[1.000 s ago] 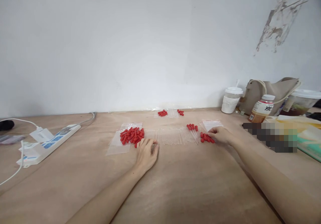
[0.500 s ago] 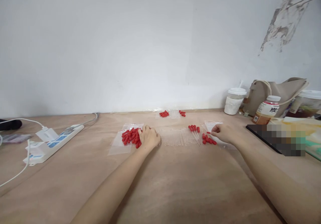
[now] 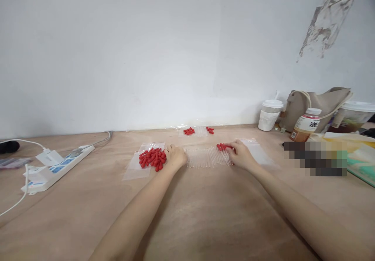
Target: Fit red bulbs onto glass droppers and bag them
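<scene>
A row of clear thin tubes (image 3: pixel 205 158) lies across the wooden table (image 3: pixel 205 214). My left hand (image 3: pixel 175 155) rests curled at the row's left end, touching the edge of a pile of red caps (image 3: pixel 152 158) on a clear bag (image 3: pixel 133 169). My right hand (image 3: pixel 240 155) lies palm down at the row's right end, its fingertips at a few red-capped tubes (image 3: pixel 222 146). What either hand grips is hidden under the fingers. A second clear bag (image 3: pixel 259 153) lies just right of my right hand.
More red caps (image 3: pixel 189 131) lie on clear plastic by the wall. A white power strip (image 3: pixel 55 167) with cables is at the left. A lidded cup (image 3: pixel 271 115), bottle (image 3: pixel 307 125), beige bag (image 3: pixel 322 103) and lidded tub (image 3: pixel 356 116) stand at the right.
My right hand slid left from the loose red caps and now covers them, reaching the capped tubes. My left hand moved up from the table to the pile's edge.
</scene>
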`<state>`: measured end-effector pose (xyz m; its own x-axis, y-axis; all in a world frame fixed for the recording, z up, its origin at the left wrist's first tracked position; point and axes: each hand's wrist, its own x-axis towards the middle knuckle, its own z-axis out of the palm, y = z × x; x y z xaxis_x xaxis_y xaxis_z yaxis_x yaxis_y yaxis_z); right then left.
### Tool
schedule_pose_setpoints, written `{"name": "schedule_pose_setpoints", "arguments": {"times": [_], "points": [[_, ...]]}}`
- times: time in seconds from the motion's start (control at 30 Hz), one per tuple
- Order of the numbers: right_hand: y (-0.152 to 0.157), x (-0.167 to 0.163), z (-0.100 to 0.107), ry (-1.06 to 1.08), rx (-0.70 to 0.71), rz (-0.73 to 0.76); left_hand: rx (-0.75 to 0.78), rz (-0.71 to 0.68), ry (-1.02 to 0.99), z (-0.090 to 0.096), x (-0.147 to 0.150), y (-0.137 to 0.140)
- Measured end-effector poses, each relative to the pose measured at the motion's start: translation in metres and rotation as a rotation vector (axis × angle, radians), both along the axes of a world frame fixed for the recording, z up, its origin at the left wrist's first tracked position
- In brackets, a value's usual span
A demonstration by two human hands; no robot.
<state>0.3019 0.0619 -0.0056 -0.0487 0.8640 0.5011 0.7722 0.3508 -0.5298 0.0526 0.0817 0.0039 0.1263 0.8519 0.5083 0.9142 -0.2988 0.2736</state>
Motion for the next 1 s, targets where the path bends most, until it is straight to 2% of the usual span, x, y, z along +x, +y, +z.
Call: {"name": "schedule_pose_setpoints", "arguments": {"times": [0.07,0.13,0.27,0.33,0.5,0.67,1.0], "points": [[-0.010,-0.019,-0.003,0.069,0.071,0.136,0.021,0.003,0.005,0.004,-0.003,-0.014],[-0.023,-0.036,-0.006,0.120,0.114,0.248,0.031,-0.061,0.028,0.004,-0.010,-0.033],[-0.046,-0.065,-0.010,0.201,0.050,0.370,0.124,-0.424,0.093,-0.012,-0.032,-0.065],[-0.052,-0.076,-0.012,0.230,-0.002,0.409,0.188,-0.518,0.079,-0.022,-0.042,-0.070],[-0.053,-0.088,-0.022,0.223,-0.009,0.551,0.159,-0.483,0.006,-0.030,-0.045,-0.068],[-0.051,-0.086,-0.030,0.193,0.020,0.558,0.133,-0.509,0.028,-0.028,-0.041,-0.070],[-0.049,-0.083,-0.026,0.213,0.041,0.565,0.131,-0.575,0.094,-0.033,-0.044,-0.066]]}}
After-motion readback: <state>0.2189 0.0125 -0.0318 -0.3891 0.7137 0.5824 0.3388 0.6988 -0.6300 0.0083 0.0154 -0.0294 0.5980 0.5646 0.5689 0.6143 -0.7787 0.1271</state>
